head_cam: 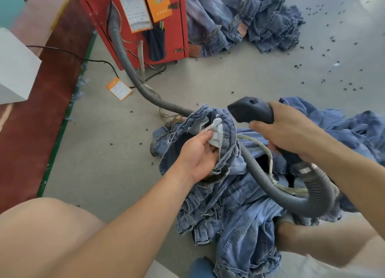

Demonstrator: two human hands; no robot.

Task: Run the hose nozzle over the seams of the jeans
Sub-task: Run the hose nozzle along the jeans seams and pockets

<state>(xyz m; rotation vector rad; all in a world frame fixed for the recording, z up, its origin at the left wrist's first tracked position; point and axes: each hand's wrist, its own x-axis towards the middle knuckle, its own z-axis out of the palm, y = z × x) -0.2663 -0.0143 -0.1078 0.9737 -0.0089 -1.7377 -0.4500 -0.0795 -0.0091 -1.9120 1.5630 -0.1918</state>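
Observation:
Blue jeans [235, 213] lie bunched on the floor between my knees. My left hand [198, 152] grips the raised waistband and pinches a white pocket lining [216, 131]. My right hand [291, 131] grips the handle of the dark grey hose nozzle [248, 109]. The nozzle's mouth points left, just above and to the right of the held waistband, apart from it. The grey ribbed hose [262, 179] loops from the handle under my right arm and across the jeans toward the red machine.
A red machine [179, 25] with orange tags stands at the back, the hose [123, 54] and cables running from it. Another heap of jeans [250, 21] lies behind it. More denim [358, 131] sits at right. Dark scraps dot the floor. An orange tag [119, 88] lies near the machine.

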